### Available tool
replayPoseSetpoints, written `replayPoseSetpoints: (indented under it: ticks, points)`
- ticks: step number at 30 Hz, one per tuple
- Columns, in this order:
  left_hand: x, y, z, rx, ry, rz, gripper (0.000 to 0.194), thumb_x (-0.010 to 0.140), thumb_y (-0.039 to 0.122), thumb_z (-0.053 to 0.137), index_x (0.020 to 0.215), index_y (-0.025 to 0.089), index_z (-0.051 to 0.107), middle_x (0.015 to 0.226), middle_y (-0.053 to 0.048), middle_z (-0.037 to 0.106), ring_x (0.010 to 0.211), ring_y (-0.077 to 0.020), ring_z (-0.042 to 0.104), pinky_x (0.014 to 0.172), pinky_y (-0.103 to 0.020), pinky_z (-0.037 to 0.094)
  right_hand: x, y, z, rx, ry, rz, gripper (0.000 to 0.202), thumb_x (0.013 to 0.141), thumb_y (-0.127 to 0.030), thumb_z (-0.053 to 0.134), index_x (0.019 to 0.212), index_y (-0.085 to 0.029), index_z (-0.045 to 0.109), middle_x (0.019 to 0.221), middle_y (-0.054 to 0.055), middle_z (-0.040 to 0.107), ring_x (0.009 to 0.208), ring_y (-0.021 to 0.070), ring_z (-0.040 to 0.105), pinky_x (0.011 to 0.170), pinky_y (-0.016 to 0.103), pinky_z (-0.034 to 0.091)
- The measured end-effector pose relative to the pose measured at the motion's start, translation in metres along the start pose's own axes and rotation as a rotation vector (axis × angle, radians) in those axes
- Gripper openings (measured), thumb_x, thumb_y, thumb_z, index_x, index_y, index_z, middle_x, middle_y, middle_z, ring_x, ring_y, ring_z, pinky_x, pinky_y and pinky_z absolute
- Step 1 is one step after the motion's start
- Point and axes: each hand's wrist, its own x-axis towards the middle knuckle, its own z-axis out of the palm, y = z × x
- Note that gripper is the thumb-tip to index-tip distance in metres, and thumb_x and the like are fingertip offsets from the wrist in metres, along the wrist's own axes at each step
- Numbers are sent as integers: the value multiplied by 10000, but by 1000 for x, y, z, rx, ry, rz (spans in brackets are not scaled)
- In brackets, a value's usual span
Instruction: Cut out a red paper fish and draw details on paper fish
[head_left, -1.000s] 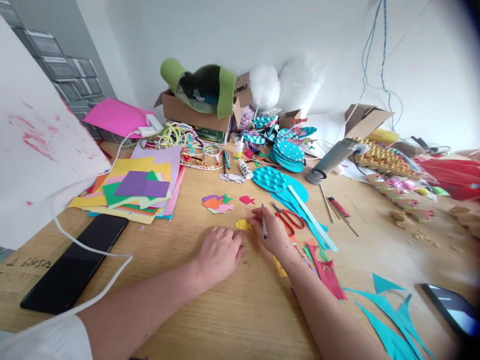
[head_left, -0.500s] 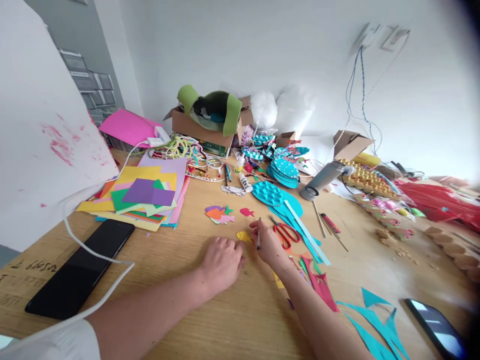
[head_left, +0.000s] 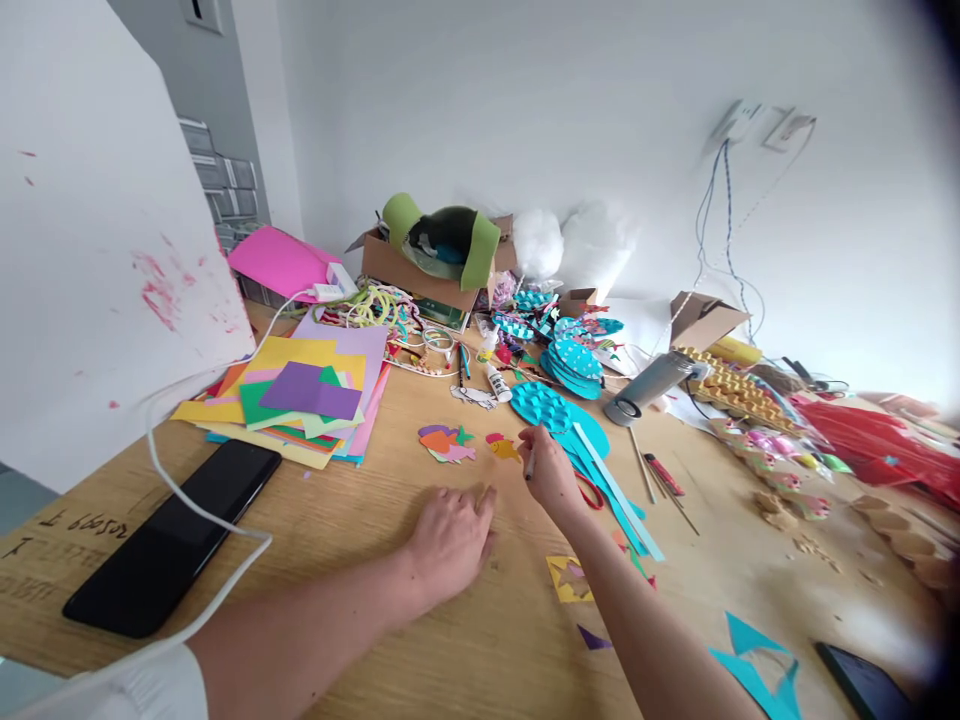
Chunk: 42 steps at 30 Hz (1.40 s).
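My right hand point(head_left: 553, 470) is closed around a dark pen point(head_left: 531, 464), its tip pointing down. Just left of its fingers lies a yellow paper fish point(head_left: 505, 450), overlapping a red paper fish point(head_left: 492, 437). My left hand point(head_left: 452, 535) rests on the table with nothing in it, fingers apart and the index finger stretched forward. Beyond it sits a group of paper fish point(head_left: 444, 442) in purple, orange, pink and green. Red-handled scissors point(head_left: 592, 492) show partly behind my right hand. A yellow paper offcut point(head_left: 566, 580) lies beside my right forearm.
Coloured paper sheets point(head_left: 300, 390) are stacked at left, near a black phone point(head_left: 172, 540) crossed by a white cable point(head_left: 214, 518). Blue cut pieces point(head_left: 600, 470), a metal flask point(head_left: 646, 388) and egg cartons point(head_left: 735, 385) stand to the right. A glue bottle point(head_left: 497, 382) lies further back.
The yellow fish has moved away from me onto the red fish. My right hand has shifted off it, still holding the pen. My left index finger has stretched out. The view has shifted.
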Motion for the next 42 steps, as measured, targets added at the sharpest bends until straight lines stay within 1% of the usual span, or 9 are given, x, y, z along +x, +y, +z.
replayPoseSetpoints:
  ticks: [6,9,12,14,16,20,23,29,42]
  points:
    - [1,-1,0,-8,-1,-5,507,907,333,506,1357,106,450,947,-128,677,849,-271,628,756,-403,471,23,6,11,-4,63,32,218,747,-81,496,942,-168,537,865,111,646,832,263,582,756,372,421]
    - [1,-1,0,-39,11,6,484,905,321,510,1338,110,465,949,-119,682,849,-268,633,750,-402,476,25,6,5,13,116,43,163,790,-144,490,944,-164,540,972,162,638,901,301,557,791,432,417]
    - [0,0,1,-101,50,64,337,917,301,492,1202,135,563,927,-85,693,853,-249,641,753,-384,481,23,-1,-3,65,129,10,135,818,-190,485,938,-167,543,945,148,651,869,292,562,768,427,433]
    - [-1,1,2,-124,71,142,227,926,309,482,1013,160,630,869,-56,698,828,-225,647,751,-358,479,22,-10,-5,115,113,-41,113,831,-213,494,923,-176,548,895,115,664,845,269,576,749,394,449]
    - [-2,2,4,-117,82,251,245,929,336,481,849,170,643,794,-37,696,766,-202,651,718,-334,476,22,-23,-4,162,93,-97,98,840,-220,506,918,-184,554,868,92,667,847,247,593,747,362,461]
    - [-4,2,10,-105,108,501,362,915,437,493,718,175,646,657,-21,674,629,-179,641,599,-316,454,22,-54,5,280,-23,-245,89,853,-163,513,919,-192,565,898,72,670,831,199,623,734,305,480]
    - [-6,2,14,-114,123,586,451,899,535,484,666,180,637,614,-16,662,575,-176,629,531,-316,427,22,-73,11,294,-171,-325,137,867,-128,529,979,-186,585,980,96,671,918,207,626,797,319,477]
    - [-5,3,12,-86,81,546,481,885,571,494,658,175,643,592,-19,659,551,-176,629,498,-306,401,28,-86,22,90,-334,-396,221,868,-68,534,1049,-171,608,1034,121,666,1025,228,592,868,327,446]
    - [-5,4,2,-90,-4,495,401,896,512,515,735,191,692,665,-19,700,626,-178,657,552,-313,430,45,-87,24,19,-358,-469,293,774,-16,602,1024,-169,595,988,104,620,944,227,534,826,326,406]
